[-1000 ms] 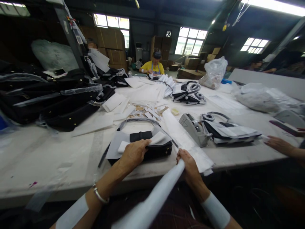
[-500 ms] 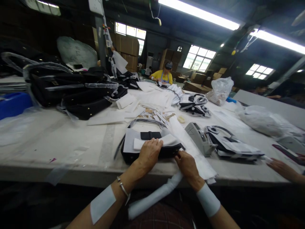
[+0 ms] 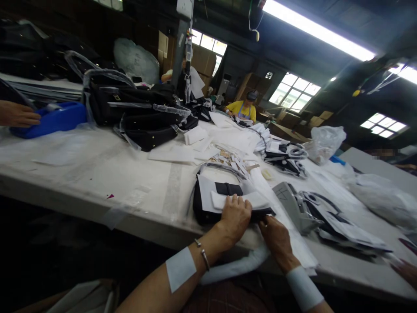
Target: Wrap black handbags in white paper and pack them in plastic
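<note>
A black handbag (image 3: 203, 204) lies flat near the table's front edge, partly covered by white paper (image 3: 208, 191) with a black strap across it. My left hand (image 3: 236, 217) rests on top of the bag, fingers curled over a white paper strip. My right hand (image 3: 276, 237) is at the bag's right end, fingers pinched at its edge; what they hold is too small to make out. A white rolled sheet (image 3: 237, 267) hangs below the table edge under my right wrist.
Stacked black bags (image 3: 143, 117) in plastic lie at the back left, beside a blue tray (image 3: 52, 121) that another person's hand (image 3: 18, 114) touches. A grey tape dispenser (image 3: 291, 206), more wrapped bags (image 3: 339, 221), paper scraps (image 3: 233, 161) and plastic sacks (image 3: 324, 141) lie right. A seated person in yellow (image 3: 243, 111) works far back.
My right hand let the white roll drop and moved up to the bag's right end. The view swung left, so the blue tray and another person's hand came into sight.
</note>
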Demonstrator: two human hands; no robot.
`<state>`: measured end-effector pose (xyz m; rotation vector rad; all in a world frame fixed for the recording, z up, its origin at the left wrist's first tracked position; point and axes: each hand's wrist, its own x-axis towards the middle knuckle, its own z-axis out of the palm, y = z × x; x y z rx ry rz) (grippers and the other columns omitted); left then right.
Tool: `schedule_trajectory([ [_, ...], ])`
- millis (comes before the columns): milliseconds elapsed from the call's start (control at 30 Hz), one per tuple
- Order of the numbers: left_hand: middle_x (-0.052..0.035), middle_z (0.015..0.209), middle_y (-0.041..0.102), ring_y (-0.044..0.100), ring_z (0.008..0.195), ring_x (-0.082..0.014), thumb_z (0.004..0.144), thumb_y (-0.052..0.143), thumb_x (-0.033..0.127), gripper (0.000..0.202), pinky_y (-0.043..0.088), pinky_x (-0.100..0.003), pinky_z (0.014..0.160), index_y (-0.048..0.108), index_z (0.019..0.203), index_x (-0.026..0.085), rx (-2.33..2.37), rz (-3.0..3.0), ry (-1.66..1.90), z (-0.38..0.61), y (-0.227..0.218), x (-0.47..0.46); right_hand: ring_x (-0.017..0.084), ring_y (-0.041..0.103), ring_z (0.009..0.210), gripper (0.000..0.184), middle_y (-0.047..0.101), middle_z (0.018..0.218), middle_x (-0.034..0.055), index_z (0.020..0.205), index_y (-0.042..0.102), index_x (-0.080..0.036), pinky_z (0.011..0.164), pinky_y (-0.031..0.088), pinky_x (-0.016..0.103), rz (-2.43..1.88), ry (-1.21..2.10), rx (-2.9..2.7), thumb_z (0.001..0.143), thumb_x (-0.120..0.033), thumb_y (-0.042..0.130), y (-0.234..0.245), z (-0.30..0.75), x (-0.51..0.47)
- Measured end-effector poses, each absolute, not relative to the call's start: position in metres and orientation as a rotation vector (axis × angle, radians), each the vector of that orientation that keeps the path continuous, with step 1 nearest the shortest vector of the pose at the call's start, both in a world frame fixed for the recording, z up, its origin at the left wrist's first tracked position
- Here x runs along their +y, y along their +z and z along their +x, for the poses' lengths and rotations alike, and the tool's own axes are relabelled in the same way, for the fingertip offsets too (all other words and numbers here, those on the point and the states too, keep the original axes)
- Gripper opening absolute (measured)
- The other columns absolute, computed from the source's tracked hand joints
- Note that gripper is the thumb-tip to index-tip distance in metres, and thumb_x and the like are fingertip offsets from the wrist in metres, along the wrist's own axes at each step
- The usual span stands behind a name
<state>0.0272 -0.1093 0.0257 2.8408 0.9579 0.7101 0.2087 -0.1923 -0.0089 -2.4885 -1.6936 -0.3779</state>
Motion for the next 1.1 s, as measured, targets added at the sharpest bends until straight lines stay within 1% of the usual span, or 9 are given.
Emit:
schedule_trajectory([
  [133,-0.0184,0.111,0.066,0.06,0.111,-0.0299,0.096,0.047,0.016,0.022,0.049,-0.043,0.089,0.059,0.114,0.009,0.983,2.821,0.66,0.031,0.033,-0.107,0.025,0.066,0.075,0.021,0.071,0.082,0.0137,0.083,0.066,-0.015,0.065,0.039,0.031,-2.459,-0.297,-1.49,0.084,-0.027,0.048,-0.011,0.205,-0.183],
  [300,-0.0195,0.111,0.066,0.06,0.111,-0.0301,0.097,0.043,0.014,0.023,0.049,-0.044,0.09,0.059,0.112,0.009,1.002,2.797,0.564,0.032,0.041,-0.104,0.028,0.066,0.075,0.034,0.073,0.081,0.0141,0.084,0.069,-0.017,0.065,0.04,0.034,-2.294,-0.077,-1.195,0.079,-0.043,0.048,-0.012,0.205,-0.17],
  [433,-0.0171,0.107,0.069,0.064,0.106,-0.0285,0.096,0.041,0.012,0.024,0.053,-0.04,0.083,0.061,0.109,0.011,0.939,2.798,0.444,0.028,0.052,-0.097,0.028,0.067,0.081,0.039,0.075,0.085,0.0113,0.085,0.071,-0.019,0.067,0.044,0.033,-2.205,-0.028,-1.145,0.078,-0.048,0.046,-0.011,0.208,-0.168],
  [533,-0.0146,0.098,0.071,0.069,0.093,-0.0267,0.094,0.042,0.012,0.025,0.056,-0.037,0.075,0.062,0.108,0.013,0.862,2.818,0.329,0.025,0.063,-0.085,0.026,0.069,0.079,0.037,0.076,0.084,0.0086,0.083,0.071,-0.019,0.068,0.047,0.032,-2.139,-0.007,-1.127,0.079,-0.046,0.046,-0.01,0.211,-0.175],
  [600,-0.0144,0.097,0.072,0.07,0.091,-0.0272,0.092,0.043,0.012,0.026,0.056,-0.037,0.075,0.063,0.108,0.013,0.819,2.843,0.269,0.025,0.07,-0.076,0.024,0.069,0.073,0.037,0.075,0.08,0.0074,0.08,0.071,-0.019,0.067,0.048,0.031,-2.109,-0.006,-1.13,0.081,-0.046,0.047,-0.01,0.213,-0.181],
  [700,-0.015,0.098,0.072,0.07,0.094,-0.0293,0.091,0.045,0.014,0.027,0.056,-0.04,0.078,0.064,0.109,0.014,0.787,2.889,0.215,0.027,0.079,-0.067,0.021,0.067,0.067,0.036,0.075,0.081,0.007,0.087,0.073,-0.018,0.066,0.049,0.031,-2.077,-0.011,-1.177,0.084,-0.045,0.049,-0.009,0.214,-0.188],
  [800,-0.0146,0.099,0.073,0.07,0.095,-0.0297,0.091,0.044,0.015,0.028,0.056,-0.041,0.079,0.064,0.11,0.016,0.784,2.924,0.171,0.031,0.085,-0.063,0.021,0.068,0.075,0.029,0.076,0.093,0.0083,0.096,0.073,-0.017,0.073,0.049,0.03,-2.067,-0.037,-1.272,0.084,-0.036,0.055,-0.007,0.215,-0.186],
  [900,-0.0141,0.099,0.073,0.07,0.095,-0.0294,0.09,0.045,0.016,0.027,0.056,-0.04,0.079,0.066,0.108,0.018,0.802,2.945,0.124,0.038,0.091,-0.062,0.022,0.068,0.085,0.021,0.075,0.095,0.0099,0.092,0.074,-0.017,0.079,0.046,0.03,-2.107,-0.084,-1.348,0.085,-0.026,0.056,-0.004,0.217,-0.178],
  [1100,-0.0152,0.1,0.073,0.07,0.098,-0.0286,0.092,0.043,0.016,0.029,0.056,-0.039,0.082,0.066,0.109,0.016,0.86,2.965,0.066,0.05,0.095,-0.073,0.023,0.067,0.079,0.018,0.074,0.084,0.0115,0.081,0.073,-0.016,0.07,0.041,0.029,-2.251,-0.112,-1.357,0.086,-0.018,0.056,-0.004,0.221,-0.166],
])
